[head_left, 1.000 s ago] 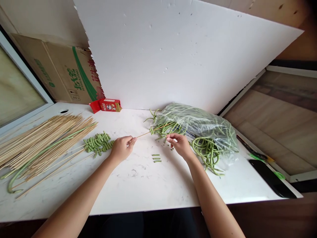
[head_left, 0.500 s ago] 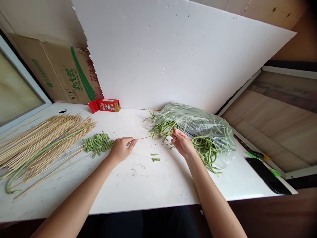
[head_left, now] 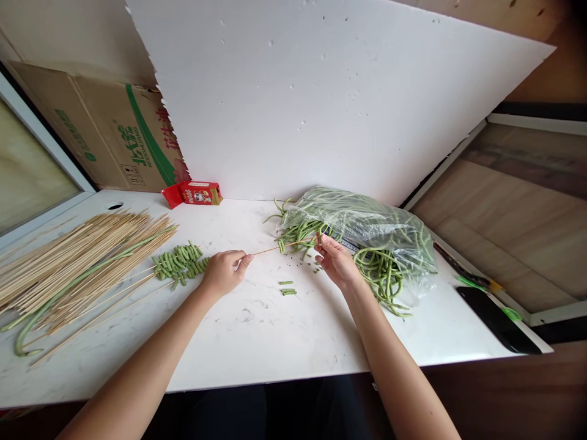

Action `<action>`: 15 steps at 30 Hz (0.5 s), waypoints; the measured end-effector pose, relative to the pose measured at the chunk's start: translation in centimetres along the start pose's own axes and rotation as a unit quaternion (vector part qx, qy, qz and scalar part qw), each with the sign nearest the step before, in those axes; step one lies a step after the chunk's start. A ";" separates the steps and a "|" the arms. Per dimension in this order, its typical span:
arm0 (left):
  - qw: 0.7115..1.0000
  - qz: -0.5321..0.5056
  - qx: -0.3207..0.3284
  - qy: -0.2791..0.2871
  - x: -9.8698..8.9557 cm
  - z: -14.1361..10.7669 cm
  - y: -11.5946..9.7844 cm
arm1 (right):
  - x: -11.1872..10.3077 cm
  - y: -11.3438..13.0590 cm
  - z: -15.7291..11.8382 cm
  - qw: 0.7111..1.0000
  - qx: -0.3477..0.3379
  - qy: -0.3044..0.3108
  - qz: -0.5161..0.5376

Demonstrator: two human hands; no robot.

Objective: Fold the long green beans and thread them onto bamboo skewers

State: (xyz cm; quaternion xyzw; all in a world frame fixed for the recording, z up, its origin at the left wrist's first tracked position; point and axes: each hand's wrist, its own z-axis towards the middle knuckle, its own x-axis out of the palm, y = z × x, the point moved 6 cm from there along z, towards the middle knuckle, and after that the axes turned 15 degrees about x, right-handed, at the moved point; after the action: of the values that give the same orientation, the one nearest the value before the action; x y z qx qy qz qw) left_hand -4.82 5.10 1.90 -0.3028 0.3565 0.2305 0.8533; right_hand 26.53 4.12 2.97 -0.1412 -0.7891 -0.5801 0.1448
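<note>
A thin stick (head_left: 265, 250) spans the gap between left hand (head_left: 225, 273) and right hand (head_left: 337, 260); bagged beans (head_left: 362, 212) block the way beyond the right, but I see open tabletop (head_left: 275, 342) nearer the body.

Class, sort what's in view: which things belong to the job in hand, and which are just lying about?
Seem part of the job:
held skewer in the left hand
cut bean pieces
bean-loaded skewers
loose skewers
long beans

Seem just lying about:
red box
flat black object
cardboard box
</note>
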 end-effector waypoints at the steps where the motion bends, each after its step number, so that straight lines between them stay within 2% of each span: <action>1: 1.000 0.000 -0.001 0.000 0.0 0.0 0.0 | 0.0 0.0 0.0 1.000 0.001 -0.001 -0.007; 8: 1.000 0.003 -0.007 0.002 -0.2 0.1 -0.1 | 0.1 0.2 -0.3 0.999 0.004 -0.021 -0.025; 15: 1.000 -0.013 -0.006 0.004 -0.2 0.2 -0.1 | 0.2 0.0 -0.2 1.000 0.013 0.002 0.005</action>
State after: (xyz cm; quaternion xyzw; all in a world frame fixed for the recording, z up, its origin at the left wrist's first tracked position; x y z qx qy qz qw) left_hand -4.76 5.10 2.19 -0.3136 0.3547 0.2206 0.8528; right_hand 26.38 3.97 3.08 -0.1419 -0.7956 -0.5694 0.1507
